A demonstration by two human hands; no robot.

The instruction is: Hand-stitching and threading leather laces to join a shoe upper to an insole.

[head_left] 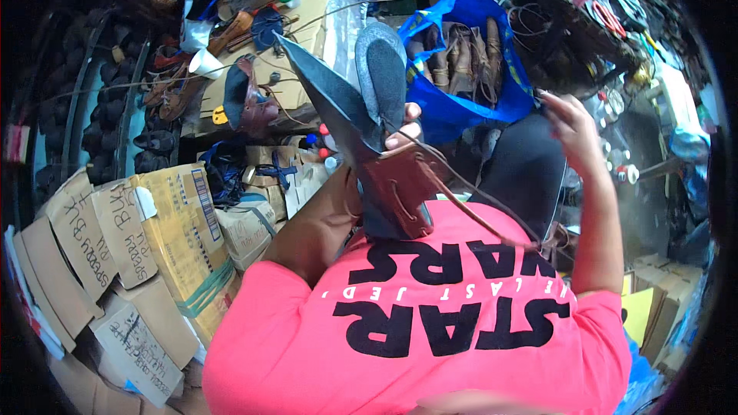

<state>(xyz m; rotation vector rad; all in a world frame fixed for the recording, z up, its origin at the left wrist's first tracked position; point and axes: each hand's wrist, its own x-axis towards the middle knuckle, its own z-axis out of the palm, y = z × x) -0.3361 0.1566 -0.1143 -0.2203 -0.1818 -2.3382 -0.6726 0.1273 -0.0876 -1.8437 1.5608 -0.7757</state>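
We grip a half-made leather shoe (400, 192) in our left hand (404, 129), with the fingertips showing over its edge, just to the left of the blue bag (526, 101) and closer to our body. A grey sole (382, 69) stands up from the shoe beside a long dark flap (327, 81), both reaching level with the bag. Our right hand (570, 124) is raised to the right of the bag, its fingers bent and blurred; we cannot tell whether they pinch anything. A brown lace (460, 201) runs from the shoe toward our lap, on our side of the bag. Brown leather pieces (461, 58) fill the bag. Well to its left are a white cup (205, 64) and, closer to us, cardboard boxes (165, 219).
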